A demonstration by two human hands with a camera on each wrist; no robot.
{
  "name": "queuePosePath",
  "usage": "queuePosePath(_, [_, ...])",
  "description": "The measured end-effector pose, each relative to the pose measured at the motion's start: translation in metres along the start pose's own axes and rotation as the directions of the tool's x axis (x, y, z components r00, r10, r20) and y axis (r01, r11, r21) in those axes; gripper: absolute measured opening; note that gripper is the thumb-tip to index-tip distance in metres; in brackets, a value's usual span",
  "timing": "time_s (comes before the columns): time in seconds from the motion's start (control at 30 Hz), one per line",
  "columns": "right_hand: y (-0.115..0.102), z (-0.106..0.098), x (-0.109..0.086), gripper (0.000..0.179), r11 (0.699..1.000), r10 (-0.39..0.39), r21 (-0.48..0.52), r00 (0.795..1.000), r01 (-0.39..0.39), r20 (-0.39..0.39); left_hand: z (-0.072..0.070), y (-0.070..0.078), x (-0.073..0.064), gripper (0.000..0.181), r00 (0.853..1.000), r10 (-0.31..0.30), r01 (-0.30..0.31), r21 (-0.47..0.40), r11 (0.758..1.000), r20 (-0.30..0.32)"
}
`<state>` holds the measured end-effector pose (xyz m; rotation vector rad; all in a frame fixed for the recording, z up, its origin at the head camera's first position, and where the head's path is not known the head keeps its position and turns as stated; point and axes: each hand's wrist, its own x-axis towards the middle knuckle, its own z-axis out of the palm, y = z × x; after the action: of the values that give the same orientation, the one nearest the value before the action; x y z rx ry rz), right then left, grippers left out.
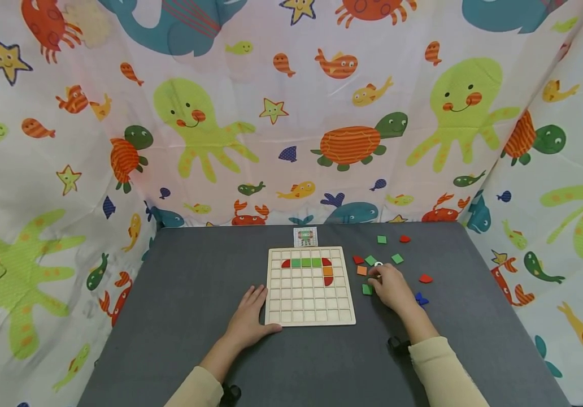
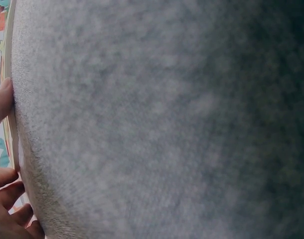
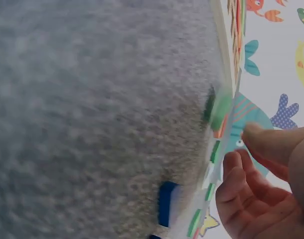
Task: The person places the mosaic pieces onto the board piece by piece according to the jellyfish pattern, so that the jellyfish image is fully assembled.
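Observation:
A light wooden grid board [image 1: 310, 299] lies on the grey table, a row of red and green tiles [image 1: 305, 263] near its top. An orange tile [image 1: 327, 271] and a red rounded tile [image 1: 329, 281] run down its right side. My left hand [image 1: 251, 317] rests at the board's lower left, fingers along the left edge and thumb at the near edge. Right of the board, my right hand [image 1: 392, 287] hovers among loose pieces, its fingers [image 3: 230, 185] bent and thumb apart from them, nothing visible between. A small white piece [image 1: 378, 264] shows just beyond its fingertips.
Loose green tiles [image 1: 397, 259], red pieces [image 1: 426, 278] and an orange tile [image 1: 361, 271] are scattered right of the board. A blue piece [image 1: 421, 299] lies beside the right wrist. A pattern card [image 1: 305, 237] touches the board's far side. A printed curtain [image 1: 291, 186] surrounds the table.

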<state>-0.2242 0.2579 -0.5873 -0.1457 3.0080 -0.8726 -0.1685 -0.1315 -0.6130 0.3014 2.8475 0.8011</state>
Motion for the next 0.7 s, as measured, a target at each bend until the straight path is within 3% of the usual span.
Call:
queuePosePath(0.13, [0.0012, -0.0008, 0.0003, 0.025, 1.000, -0.023, -0.017, 0.998, 0.024, 0.061, -0.0001, 0.0002, 0.0001, 0.107, 1.000, -0.003, 0.003, -0.009, 1.000, 0.006])
queuePosePath(0.33, [0.0034, 0.0016, -0.0019, 0.035, 0.998, -0.046, 0.044, 0.982, 0.039, 0.185, 0.0002, -0.0005, 0.0007, 0.107, 1.000, 0.007, -0.007, 0.000, 1.000, -0.001])
queuePosePath(0.53, [0.0031, 0.0043, -0.0021, 0.022, 0.999, -0.036, 0.040, 0.978, 0.029, 0.205, 0.0009, -0.0015, 0.0005, 0.108, 1.000, 0.011, -0.011, -0.003, 1.000, -0.009])
queuePosePath(0.7, [0.0008, 0.0041, 0.0006, 0.019, 0.998, -0.067, 0.005, 0.976, 0.068, 0.205, 0.0026, -0.0031, 0.0005, 0.108, 1.000, 0.008, -0.008, 0.009, 1.000, -0.012])
